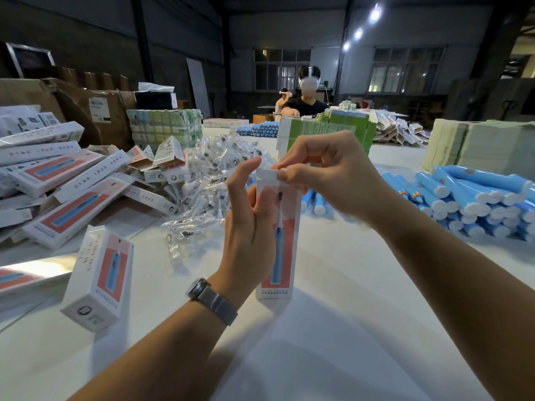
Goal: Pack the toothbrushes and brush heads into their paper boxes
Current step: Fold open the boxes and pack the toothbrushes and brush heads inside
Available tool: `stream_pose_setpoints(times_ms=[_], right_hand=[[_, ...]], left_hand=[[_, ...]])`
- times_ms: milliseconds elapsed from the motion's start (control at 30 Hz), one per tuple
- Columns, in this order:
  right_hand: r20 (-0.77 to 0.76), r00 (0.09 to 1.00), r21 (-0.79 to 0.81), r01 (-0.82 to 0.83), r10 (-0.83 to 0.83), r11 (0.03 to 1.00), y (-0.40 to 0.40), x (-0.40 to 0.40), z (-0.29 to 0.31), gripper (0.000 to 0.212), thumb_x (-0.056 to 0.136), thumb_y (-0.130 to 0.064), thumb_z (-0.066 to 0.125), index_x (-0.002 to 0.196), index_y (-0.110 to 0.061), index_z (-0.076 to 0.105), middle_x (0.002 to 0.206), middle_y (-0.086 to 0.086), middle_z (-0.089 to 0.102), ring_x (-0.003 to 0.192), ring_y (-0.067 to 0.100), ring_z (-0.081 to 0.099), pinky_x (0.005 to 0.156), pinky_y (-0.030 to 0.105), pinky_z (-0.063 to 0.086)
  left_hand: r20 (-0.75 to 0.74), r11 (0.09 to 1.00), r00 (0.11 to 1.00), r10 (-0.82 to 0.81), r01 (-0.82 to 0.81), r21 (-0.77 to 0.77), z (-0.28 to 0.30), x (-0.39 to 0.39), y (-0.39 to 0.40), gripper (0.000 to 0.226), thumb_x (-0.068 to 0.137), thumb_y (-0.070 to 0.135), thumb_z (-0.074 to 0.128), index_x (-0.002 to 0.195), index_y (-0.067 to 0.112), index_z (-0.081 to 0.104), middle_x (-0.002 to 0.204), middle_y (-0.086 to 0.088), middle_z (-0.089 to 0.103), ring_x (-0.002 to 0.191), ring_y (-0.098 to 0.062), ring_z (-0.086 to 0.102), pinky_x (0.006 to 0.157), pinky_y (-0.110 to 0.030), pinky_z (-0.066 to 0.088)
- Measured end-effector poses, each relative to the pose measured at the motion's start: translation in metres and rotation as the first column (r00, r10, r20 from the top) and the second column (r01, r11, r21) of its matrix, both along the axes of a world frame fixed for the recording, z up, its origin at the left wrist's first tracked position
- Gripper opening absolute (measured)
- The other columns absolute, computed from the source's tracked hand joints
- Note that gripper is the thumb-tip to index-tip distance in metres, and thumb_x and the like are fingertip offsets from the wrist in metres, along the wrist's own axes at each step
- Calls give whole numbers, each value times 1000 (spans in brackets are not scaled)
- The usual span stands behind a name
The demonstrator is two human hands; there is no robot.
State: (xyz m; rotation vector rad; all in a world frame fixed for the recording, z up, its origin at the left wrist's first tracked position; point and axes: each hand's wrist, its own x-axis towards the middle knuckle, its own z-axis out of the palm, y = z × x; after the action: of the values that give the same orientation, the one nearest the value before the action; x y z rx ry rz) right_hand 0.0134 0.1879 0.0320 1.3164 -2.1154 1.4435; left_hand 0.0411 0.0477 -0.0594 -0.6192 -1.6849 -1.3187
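Standing upright on the white table (333,328), a tall paper box (279,235) printed with a blue toothbrush on a coral panel is having its top closed. The left hand (249,238) wraps around the box's left side, thumb across the printed front, gripping it steady. The right hand (321,172) pinches the white top flap (267,175) between thumb and fingertips, bending it over the opening. Whether anything is already inside cannot be seen. The box sits at the centre of the view, just in front of the person, its base touching the table. Its long axis runs vertically, open end pointing up and slightly away, the printed brush head toward the top. To finish this step well, it seems best to keep the left grip firm but not crushing, so the walls stay square, then fold the flap along its crease and guide the tuck tab straight down inside the front wall. To the left lie a pile of packed boxes (58,180) and one leaning box (98,276); behind is a heap of bagged brush heads (208,175); to the right, stacked blue toothbrush handles (469,198). Another person sits far across the table.
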Motion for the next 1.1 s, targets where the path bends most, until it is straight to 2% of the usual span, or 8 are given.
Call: stream_pose_setpoints(times_ms=[100, 233, 300, 467, 700, 800, 900, 1100], right_hand=[[39, 999, 34, -28, 27, 999, 5, -2, 4, 17, 86, -1, 70, 74, -12, 69, 82, 10, 72, 69, 19, 62, 60, 27, 51], [63, 997, 61, -56, 52, 997, 11, -5, 6, 8, 87, 1, 68, 79, -1, 70, 80, -4, 72, 82, 41, 64, 65, 41, 55], [62, 996, 69, -67, 63, 995, 12, -6, 8, 7, 87, 3, 67, 81, 0, 70, 80, -5, 71, 85, 45, 62, 68, 47, 55], [74, 995, 66, -73, 68, 995, 11, -3, 9, 7, 86, 6, 66, 81, 4, 69, 79, -4, 69, 78, 35, 63, 63, 37, 52], [115, 987, 107, -122, 110, 987, 14, 1, 11, 17, 87, 8, 63, 80, -7, 69, 89, 5, 64, 86, 26, 62, 74, 58, 52], [137, 984, 126, -135, 118, 983, 17, 0, 10, 5, 87, -4, 65, 87, -4, 70, 95, 6, 65, 88, 24, 63, 75, 55, 53], [116, 986, 146, -132, 116, 980, 15, -3, 7, 10, 86, -9, 66, 92, -2, 71, 98, 5, 64, 91, 26, 63, 77, 54, 54], [137, 982, 99, -140, 126, 985, 14, -9, 1, 11, 85, -17, 64, 92, -11, 71, 102, 3, 66, 86, 13, 64, 67, 26, 54]], left_hand=[[-2, 1000, 1000, -4, 4, 1, 2, 2, 1, 20, 103, 39, 31, 122, 45, 31, 87, -6, 65, 64, -34, 65, 52, -54, 53], [14, 1000, 1000, -25, 25, 3, 2, 3, 2, 15, 104, 37, 31, 118, 35, 34, 86, -7, 63, 65, -38, 64, 52, -55, 53], [19, 999, 999, -39, 39, -5, 4, 4, 1, 13, 103, 37, 31, 115, 42, 34, 87, -12, 62, 65, -39, 63, 51, -56, 53], [33, 998, 997, -63, 64, -10, 7, 5, 0, 21, 103, 40, 32, 108, 60, 37, 89, -23, 58, 67, -46, 60, 52, -58, 52], [28, 996, 996, -82, 83, -24, 7, 5, -1, 8, 103, 36, 33, 106, 42, 37, 78, -25, 50, 57, -45, 53, 45, -56, 47], [51, 996, 995, -85, 84, 8, 7, 6, -2, 15, 101, 39, 35, 101, 54, 40, 78, -22, 50, 58, -46, 52, 47, -57, 47], [41, 1000, 999, -31, 30, 8, 6, 5, -2, 19, 102, 39, 34, 99, 58, 39, 73, -7, 46, 57, -39, 49, 47, -53, 43], [25, 995, 996, -87, 86, 45, 0, 1, -1, 17, 104, 36, 35, 107, 53, 37, 82, -6, 54, 63, -43, 57, 51, -58, 50]])
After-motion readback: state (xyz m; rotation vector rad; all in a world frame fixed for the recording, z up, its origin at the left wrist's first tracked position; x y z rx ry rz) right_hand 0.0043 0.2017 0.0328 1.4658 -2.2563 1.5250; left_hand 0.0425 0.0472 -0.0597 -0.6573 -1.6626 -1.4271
